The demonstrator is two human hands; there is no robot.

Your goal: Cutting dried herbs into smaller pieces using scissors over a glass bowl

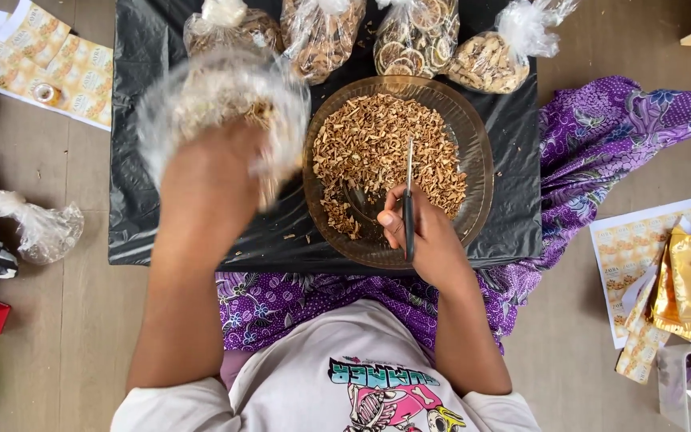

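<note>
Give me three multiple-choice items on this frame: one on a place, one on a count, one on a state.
1. Where does the right hand rest?
A. On the bowl's near rim
B. On the gold pouches
C. On the red box

2. How many tied bags line the far edge of the black sheet?
A. One
B. Four
C. Seven

3. What state is the bag in the left hand in?
A. Lying flat on the floor
B. Lifted and motion-blurred
C. Knotted and set down beside the bowl

Answers:
1. A: the hand lies over the near rim, holding a thin dark tool above the dried pieces.
2. B: four filled clear bags sit in a row behind the bowl.
3. B: the hand holds it up over the sheet and it shows smeared.
</note>
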